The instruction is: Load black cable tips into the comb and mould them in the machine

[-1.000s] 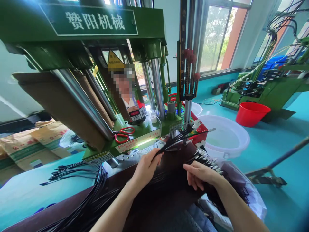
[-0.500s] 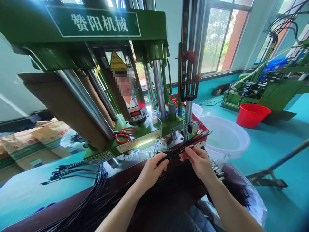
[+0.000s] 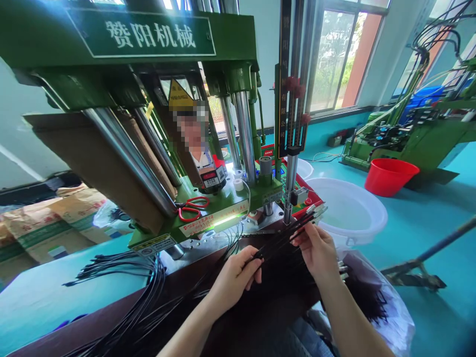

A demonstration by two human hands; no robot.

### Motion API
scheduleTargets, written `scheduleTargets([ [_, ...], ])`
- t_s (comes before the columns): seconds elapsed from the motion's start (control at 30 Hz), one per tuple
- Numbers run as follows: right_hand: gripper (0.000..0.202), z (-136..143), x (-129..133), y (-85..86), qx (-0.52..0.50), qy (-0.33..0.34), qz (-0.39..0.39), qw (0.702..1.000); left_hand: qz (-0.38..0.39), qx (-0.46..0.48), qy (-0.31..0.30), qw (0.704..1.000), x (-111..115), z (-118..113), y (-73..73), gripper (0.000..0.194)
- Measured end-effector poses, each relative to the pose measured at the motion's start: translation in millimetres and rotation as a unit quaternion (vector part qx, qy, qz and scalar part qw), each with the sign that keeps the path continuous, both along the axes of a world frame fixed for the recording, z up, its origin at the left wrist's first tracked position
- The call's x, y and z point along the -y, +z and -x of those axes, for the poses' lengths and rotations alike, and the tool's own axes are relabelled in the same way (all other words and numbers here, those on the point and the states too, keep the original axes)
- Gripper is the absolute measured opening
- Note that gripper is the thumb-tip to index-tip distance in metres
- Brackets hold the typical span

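Observation:
My left hand [image 3: 240, 270] is closed around a bundle of thin black cables [image 3: 277, 244] in front of the green press. Further along the same bundle, my right hand [image 3: 316, 248] pinches the cables near their light-coloured end connectors [image 3: 315, 210]. The connectors point up and to the right, over a red panel. More loose black cables [image 3: 148, 310] run across the dark tabletop below and left of my hands. Exactly how many strands each hand holds cannot be made out.
The green press [image 3: 223, 203] bears red-handled scissors [image 3: 193, 208] and a lit strip. Another cable bunch [image 3: 111, 265] lies on the left surface. A white tub [image 3: 345, 233], red bucket [image 3: 390, 177] and plastic-lined container [image 3: 399, 310] stand right. A person's reflection shows in the press.
My right hand has slid up and right along the cables, away from my left. The bundle between them shows more, and its connector ends are spread. The left hand has dipped slightly.

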State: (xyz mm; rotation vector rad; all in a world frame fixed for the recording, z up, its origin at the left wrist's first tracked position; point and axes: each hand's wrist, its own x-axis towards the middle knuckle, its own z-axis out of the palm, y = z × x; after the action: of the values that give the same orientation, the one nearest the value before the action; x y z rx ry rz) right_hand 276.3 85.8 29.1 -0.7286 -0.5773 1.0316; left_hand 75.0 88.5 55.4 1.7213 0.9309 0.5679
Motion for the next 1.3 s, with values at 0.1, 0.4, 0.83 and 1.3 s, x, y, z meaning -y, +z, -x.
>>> scheduleTargets([
  [0.1, 0.029, -2, 4, -1.5, -0.012, 0.16, -0.026, 0.987, 0.045, 0.024, -0.009, 0.999, 9, -1, -10.2, 0.025],
  [0.4, 0.021, -7, 21, 5.0, 0.042, 0.227, 0.008, 0.973, 0.043, -0.01, -0.052, 0.998, 20, -5, -20.3, 0.025],
  [0.83, 0.03, -22, 45, -26.0, 0.148, 0.128, 0.107, 0.975, -0.202, -0.373, -0.098, 0.9, -35, -23, -56.7, 0.016],
  [1.3, 0.033, -20, 37, -26.2, 0.128, 0.105, 0.091, 0.982, -0.185, -0.2, 0.046, 0.961, 14, -15, -34.2, 0.027],
])
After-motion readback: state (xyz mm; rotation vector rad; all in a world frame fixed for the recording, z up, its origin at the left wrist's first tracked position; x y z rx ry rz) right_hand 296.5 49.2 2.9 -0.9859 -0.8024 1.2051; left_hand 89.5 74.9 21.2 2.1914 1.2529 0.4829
